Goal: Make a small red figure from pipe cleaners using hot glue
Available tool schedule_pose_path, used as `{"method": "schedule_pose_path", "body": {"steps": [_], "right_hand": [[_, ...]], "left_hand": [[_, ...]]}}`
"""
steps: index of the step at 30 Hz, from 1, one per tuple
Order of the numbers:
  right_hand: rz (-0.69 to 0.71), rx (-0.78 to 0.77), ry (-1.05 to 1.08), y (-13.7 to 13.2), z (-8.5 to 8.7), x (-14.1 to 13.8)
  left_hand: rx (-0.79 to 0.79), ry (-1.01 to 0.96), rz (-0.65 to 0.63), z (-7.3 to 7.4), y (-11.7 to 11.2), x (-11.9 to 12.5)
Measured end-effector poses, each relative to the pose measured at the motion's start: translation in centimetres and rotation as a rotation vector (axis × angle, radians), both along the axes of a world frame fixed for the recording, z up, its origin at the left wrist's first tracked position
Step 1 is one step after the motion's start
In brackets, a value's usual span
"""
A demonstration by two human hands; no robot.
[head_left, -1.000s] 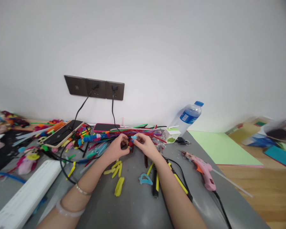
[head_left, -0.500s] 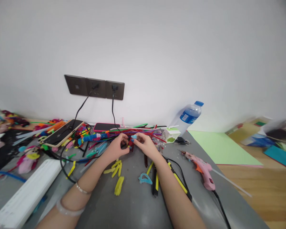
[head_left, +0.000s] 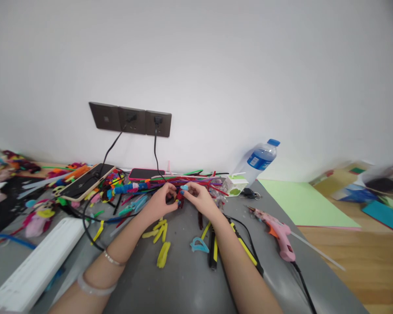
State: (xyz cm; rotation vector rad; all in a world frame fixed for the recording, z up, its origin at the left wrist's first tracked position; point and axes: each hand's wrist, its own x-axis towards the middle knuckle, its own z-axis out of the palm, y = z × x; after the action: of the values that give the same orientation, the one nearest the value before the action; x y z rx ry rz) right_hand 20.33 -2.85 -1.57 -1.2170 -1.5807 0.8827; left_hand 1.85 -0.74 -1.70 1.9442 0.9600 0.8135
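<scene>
Over the middle of the grey table, both hands meet at a small dark red fuzzy pipe-cleaner piece with bits of blue and yellow near it. My left hand pinches it from the left, fingers curled. From the right, my right hand closes thumb and fingertips on the same piece. The fingers cover much of it, so its shape is hard to make out. Short yellow pipe-cleaner pieces lie below my left hand. A light blue bent loop rests beneath my right wrist.
A pink glue gun lies at right, its cord trailing forward. Behind the hands are heaped pipe cleaners, a phone and a drink carton. A water bottle leans on the wall. A white power strip lies at left.
</scene>
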Motion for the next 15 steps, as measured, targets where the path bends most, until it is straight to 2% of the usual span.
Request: {"method": "schedule_pose_path", "body": {"steps": [15], "right_hand": [[-0.004, -0.015, -0.016, -0.06, 0.17, -0.04]], "left_hand": [[0.03, -0.009, 0.008, -0.29, 0.1, 0.04]]}}
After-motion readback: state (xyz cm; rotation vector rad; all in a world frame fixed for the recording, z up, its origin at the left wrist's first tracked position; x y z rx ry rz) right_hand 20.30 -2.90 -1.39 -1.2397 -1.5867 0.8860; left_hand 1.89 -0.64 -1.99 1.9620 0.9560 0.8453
